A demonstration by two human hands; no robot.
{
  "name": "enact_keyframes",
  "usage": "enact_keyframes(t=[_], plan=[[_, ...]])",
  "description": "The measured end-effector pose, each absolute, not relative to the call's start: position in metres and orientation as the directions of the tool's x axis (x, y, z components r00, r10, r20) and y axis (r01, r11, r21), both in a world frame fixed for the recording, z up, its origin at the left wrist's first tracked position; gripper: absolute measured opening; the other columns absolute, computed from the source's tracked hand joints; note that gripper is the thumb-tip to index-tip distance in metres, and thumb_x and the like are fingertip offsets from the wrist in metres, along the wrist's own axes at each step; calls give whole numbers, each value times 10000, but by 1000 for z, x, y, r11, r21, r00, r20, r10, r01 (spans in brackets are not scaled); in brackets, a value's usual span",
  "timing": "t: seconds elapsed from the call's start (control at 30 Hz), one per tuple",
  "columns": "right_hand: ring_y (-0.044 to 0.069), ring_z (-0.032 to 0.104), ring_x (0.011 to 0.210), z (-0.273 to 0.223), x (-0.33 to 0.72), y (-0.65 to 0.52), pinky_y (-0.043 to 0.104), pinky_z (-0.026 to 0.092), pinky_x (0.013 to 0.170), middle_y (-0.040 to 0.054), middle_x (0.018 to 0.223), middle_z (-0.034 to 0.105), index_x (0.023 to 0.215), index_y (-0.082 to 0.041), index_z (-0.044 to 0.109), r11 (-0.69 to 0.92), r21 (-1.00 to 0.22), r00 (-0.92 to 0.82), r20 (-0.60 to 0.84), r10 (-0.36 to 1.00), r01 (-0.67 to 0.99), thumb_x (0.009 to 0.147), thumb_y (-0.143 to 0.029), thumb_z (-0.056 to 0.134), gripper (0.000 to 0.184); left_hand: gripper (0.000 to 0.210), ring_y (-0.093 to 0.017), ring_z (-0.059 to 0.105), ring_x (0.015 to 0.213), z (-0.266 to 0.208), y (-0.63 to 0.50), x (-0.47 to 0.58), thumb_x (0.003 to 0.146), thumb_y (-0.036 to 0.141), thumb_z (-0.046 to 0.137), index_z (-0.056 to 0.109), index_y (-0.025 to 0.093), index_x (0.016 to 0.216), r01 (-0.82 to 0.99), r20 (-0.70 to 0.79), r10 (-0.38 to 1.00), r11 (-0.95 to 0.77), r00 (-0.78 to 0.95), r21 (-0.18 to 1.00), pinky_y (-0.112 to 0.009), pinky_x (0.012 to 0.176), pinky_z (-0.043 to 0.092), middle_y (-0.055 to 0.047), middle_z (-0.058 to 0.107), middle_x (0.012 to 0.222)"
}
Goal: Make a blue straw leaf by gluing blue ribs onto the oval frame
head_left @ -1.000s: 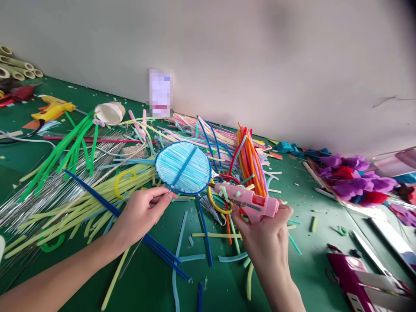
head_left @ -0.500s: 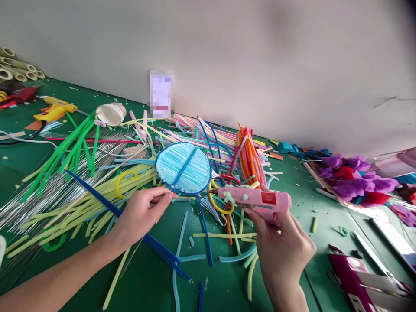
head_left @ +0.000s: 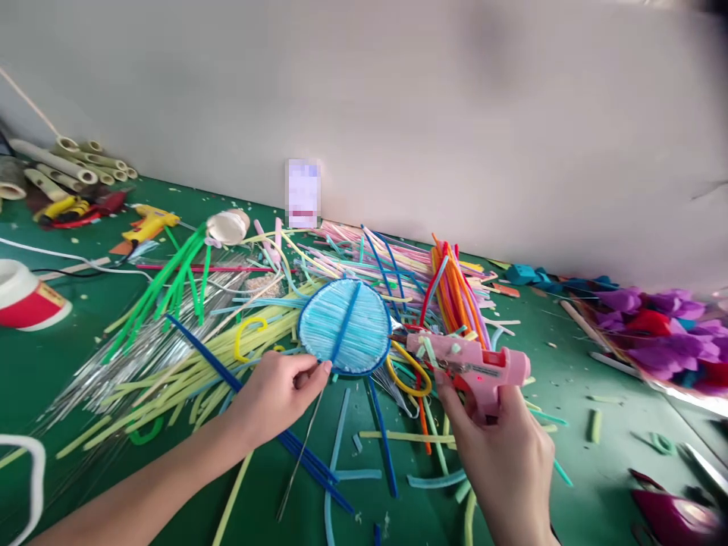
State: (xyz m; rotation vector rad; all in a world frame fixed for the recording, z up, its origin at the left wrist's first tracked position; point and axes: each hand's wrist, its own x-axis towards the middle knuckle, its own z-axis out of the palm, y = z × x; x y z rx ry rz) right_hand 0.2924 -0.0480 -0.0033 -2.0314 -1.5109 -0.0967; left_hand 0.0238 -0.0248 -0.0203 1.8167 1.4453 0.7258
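Note:
My left hand (head_left: pixel 276 398) is closed, thumb and fingers pinching the lower edge of a light blue disc (head_left: pixel 335 326) made of pipe cleaners. The disc has a dark blue rim and one dark blue strip across its middle. A thin wire hangs below these fingers. My right hand (head_left: pixel 500 455) wraps around a pink hot glue gun (head_left: pixel 472 360) with bits of fluff stuck on its body. Its metal nozzle points left, close to the disc's right rim; whether it touches, I cannot tell. A yellow pipe cleaner loop (head_left: pixel 410 385) lies below the nozzle.
Loose yellow pipe cleaners (head_left: pixel 187 387) and a green bundle (head_left: pixel 182 265) cover the left. An orange bundle (head_left: pixel 447 284) stands behind the glue gun. A yellow glue gun (head_left: pixel 151 226), a red and white cup (head_left: pixel 31 296), purple flowers (head_left: pixel 660 326) and a phone (head_left: pixel 303 193) are around.
The view has swung left, so the scene appears further right and lower. The disc has turned a little, its dark strip now more upright. Both hands keep their holds.

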Motion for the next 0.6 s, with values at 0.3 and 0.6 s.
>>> enact_keyframes(t=[0.3,0.6], plan=[[146,433,392,-5,293,-44,266,345,405,-49,457,468,617,-279,310,-237,-478,396,265,879,846,698,-656,655,518,463,-102,390,454,-24,-20,22,983,430,431,488,189,591,572,135,977,-207,166,794,-269,494,250,44,416,478],[150,430,402,-5,296,-41,274,357,424,-56,473,464,668,-282,314,-224,-520,407,268,873,824,732,-650,608,475,274,-139,555,512,25,-3,-24,954,425,453,566,223,808,710,268,963,-188,-1,679,-250,539,375,38,591,583]])
